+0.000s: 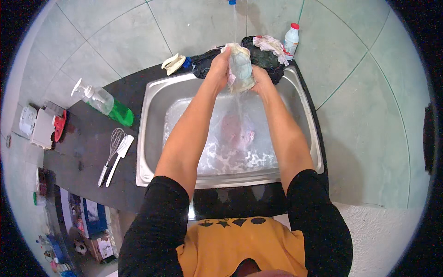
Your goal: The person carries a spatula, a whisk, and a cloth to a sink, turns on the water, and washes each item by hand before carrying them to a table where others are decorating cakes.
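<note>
My left hand (220, 67) and my right hand (262, 80) hold a wet cream and pale blue cloth (241, 65) between them, one at each side. The cloth is over the back part of a stainless steel sink (154, 138). From a blue-tipped tap (232, 2) a thin stream of water (235, 24) falls onto it and runs down below. Foamy water (221, 159) covers the sink's bottom. A pinkish cloth (247, 136) lies in that water, partly hidden by it. My fingers are partly behind the held cloth.
Dark wet cloths (264, 57), a pink cloth (271, 46) and a red-capped white bottle (291, 41) line the back edge. Left stand a cream scrubbing brush (173, 64) and a pump bottle of green liquid (107, 104). A whisk (114, 149) and white spatula (121, 152) lie on the black counter (79, 162).
</note>
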`<state>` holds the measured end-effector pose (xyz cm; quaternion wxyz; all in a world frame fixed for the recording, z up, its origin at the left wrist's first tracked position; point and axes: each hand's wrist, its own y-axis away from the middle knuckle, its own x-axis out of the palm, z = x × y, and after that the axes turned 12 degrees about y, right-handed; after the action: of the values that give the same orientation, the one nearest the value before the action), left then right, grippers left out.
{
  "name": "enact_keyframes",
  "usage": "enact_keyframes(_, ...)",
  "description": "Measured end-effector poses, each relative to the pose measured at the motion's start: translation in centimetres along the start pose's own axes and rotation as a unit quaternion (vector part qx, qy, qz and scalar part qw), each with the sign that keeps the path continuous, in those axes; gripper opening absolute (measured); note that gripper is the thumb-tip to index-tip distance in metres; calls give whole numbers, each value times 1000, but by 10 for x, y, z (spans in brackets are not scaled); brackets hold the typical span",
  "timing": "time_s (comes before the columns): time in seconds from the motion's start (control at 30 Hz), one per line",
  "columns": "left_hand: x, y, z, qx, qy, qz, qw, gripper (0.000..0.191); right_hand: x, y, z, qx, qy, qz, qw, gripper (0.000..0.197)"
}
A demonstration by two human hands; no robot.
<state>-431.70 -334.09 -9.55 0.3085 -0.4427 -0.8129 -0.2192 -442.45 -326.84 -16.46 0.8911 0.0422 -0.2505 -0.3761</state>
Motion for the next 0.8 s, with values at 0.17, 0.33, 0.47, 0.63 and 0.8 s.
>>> enact_keyframes(0.17, 17, 4, -11, 41, -174, 53, 983, 44, 9, 26, -1, 18, -23, 84, 996, 46)
enact_keyframes(0.33, 28, -9, -20, 108, -375, 19, 921, 27, 28, 33, 2, 22, -138, 357, 924, 53)
enact_keyframes(0.47, 28, -20, -34, 168, -371, 208, 889, 44, 26, 28, 14, 11, -154, 391, 907, 45)
enact_keyframes(0.63, 31, -21, -44, 135, -392, 269, 869, 39, 41, 29, 24, -69, -14, 353, 933, 25)
enact_keyframes(0.8, 32, -18, -46, 138, -420, 254, 860, 28, 57, 38, 38, -33, 93, 336, 937, 16)
